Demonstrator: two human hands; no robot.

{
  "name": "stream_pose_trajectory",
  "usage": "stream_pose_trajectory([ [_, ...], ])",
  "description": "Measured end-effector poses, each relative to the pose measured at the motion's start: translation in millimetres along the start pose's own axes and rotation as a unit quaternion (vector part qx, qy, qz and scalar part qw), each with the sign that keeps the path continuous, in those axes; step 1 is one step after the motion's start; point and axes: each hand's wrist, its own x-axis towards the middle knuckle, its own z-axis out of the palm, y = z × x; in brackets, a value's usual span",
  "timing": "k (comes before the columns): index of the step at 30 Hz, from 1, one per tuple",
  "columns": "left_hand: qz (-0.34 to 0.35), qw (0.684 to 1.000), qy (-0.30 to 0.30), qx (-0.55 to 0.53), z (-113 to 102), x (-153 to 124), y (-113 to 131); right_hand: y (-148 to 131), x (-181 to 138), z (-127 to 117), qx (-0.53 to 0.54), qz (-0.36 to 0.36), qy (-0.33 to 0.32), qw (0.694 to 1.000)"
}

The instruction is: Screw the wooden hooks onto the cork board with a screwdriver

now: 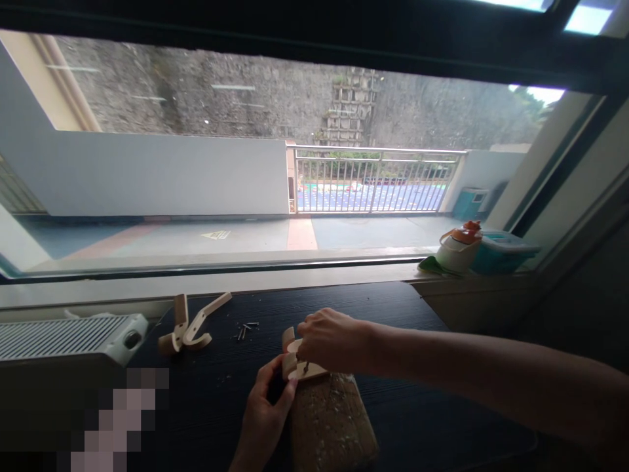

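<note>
In the head view, my left hand is closed on the near left edge of a pale curved wooden piece, thumb toward me. The piece rests at the far end of a brown block with a shiny, torn-looking wrapping. My right hand is a closed fist above the wood, knuckles up. A thin dark metal pin or shaft shows under it, against the wood; whatever the fist encloses is hidden. Left of my hands lie several loose screws and more wooden hook-shaped pieces.
A dark wood-grain table stands against a window sill. To its left is a white ridged appliance. On the sill at right are a white bottle with an orange top and a teal box.
</note>
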Motion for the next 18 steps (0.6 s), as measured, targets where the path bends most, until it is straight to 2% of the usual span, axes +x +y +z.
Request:
stream_pose_trajectory([
  [4,0.014,1.000,0.009,0.005,1,-2,-2,-3,13,-10,0.012,-0.009,-0.044,0.999],
  [8,0.027,1.000,0.003,0.013,1,-3,-1,2,16,-6,0.047,0.027,-0.124,0.991],
  [10,0.034,0.999,0.000,0.017,1,-3,-1,4,15,-5,0.055,0.043,-0.143,0.987],
  [15,0.043,0.999,0.010,0.024,2,-2,-3,6,13,-20,0.101,0.032,-0.130,0.986],
  [18,0.044,0.999,0.012,0.027,2,-3,-3,3,15,-27,0.075,-0.002,-0.107,0.991],
])
